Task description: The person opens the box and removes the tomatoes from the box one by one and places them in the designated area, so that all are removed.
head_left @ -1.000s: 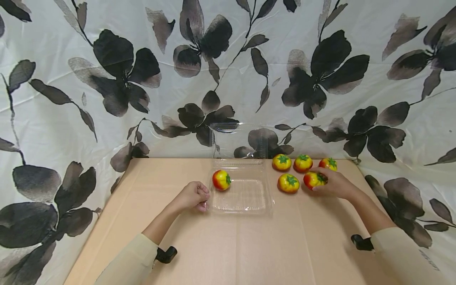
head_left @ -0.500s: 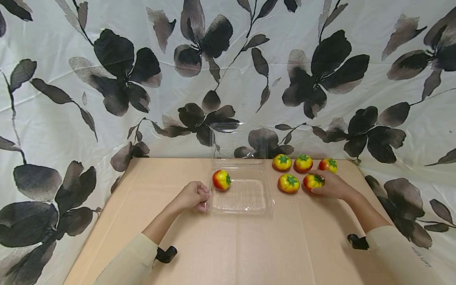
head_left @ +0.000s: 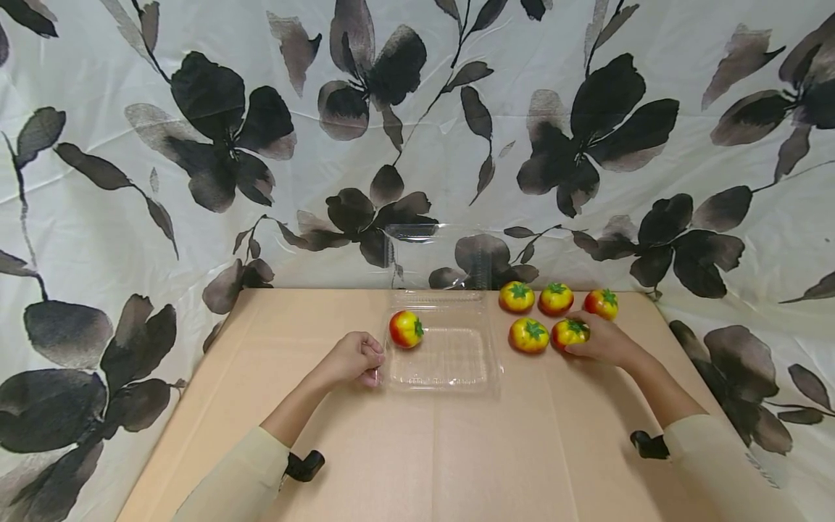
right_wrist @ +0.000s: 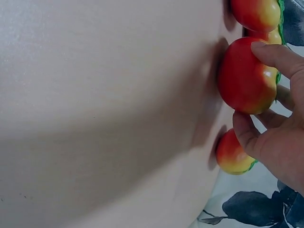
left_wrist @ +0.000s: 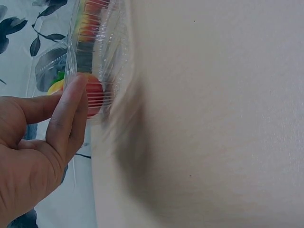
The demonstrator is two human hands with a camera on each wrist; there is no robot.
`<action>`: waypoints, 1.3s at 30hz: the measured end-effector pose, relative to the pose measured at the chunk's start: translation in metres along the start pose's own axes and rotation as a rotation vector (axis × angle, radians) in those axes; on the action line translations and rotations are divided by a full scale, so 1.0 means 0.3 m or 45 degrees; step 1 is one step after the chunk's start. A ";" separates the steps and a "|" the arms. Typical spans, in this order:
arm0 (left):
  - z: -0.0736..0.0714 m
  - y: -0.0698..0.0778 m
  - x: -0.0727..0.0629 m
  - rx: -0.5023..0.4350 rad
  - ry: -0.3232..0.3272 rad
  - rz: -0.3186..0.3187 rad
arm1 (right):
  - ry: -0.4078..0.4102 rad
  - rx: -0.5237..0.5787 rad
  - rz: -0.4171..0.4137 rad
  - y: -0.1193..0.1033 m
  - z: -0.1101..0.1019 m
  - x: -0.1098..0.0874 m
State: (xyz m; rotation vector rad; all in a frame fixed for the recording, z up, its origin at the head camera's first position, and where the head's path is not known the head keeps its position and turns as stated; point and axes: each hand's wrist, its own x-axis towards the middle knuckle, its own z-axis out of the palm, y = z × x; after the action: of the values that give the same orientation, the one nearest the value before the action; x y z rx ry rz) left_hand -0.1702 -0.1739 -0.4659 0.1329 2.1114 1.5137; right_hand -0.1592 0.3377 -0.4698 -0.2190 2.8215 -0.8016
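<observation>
At the middle of the head view lies a clear plastic clamshell box (head_left: 450, 362), its lid (head_left: 437, 254) raised at the back. A red-and-yellow tomato (head_left: 406, 330) with a green leafy top sits in its left rear part. My left hand (head_left: 352, 359) pinches the box's left edge between thumb and fingers; in the left wrist view the ribbed side wall (left_wrist: 97, 52) shows by the fingertips. My right hand (head_left: 605, 339) grips another tomato (head_left: 569, 333) from its right side. In the right wrist view, thumb and fingers curl round this tomato (right_wrist: 244, 78).
Several more tomatoes stand to the right of the box: one at the front (head_left: 528, 336) beside the held one, and a back row with a left (head_left: 517, 297), a middle (head_left: 556, 299) and a right one (head_left: 601, 303). A floral cloth (head_left: 457, 145) hangs behind the tan table (head_left: 424, 457).
My right hand has shifted slightly left with the tomato, which is now closer to the front tomato beside it. The left hand and the box have stayed put.
</observation>
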 end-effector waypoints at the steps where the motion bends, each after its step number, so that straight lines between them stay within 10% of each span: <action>1: -0.001 0.001 -0.001 -0.002 -0.003 -0.002 | 0.004 0.005 -0.003 -0.002 0.002 0.000; 39: 0.001 0.001 0.001 -0.010 0.003 -0.014 | -0.059 0.103 0.080 0.009 0.009 -0.015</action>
State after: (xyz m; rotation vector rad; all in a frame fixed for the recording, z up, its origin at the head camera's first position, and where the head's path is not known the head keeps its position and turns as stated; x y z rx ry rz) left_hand -0.1705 -0.1735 -0.4657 0.1162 2.1043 1.5166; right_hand -0.1545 0.3395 -0.4728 -0.1335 2.7316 -0.8831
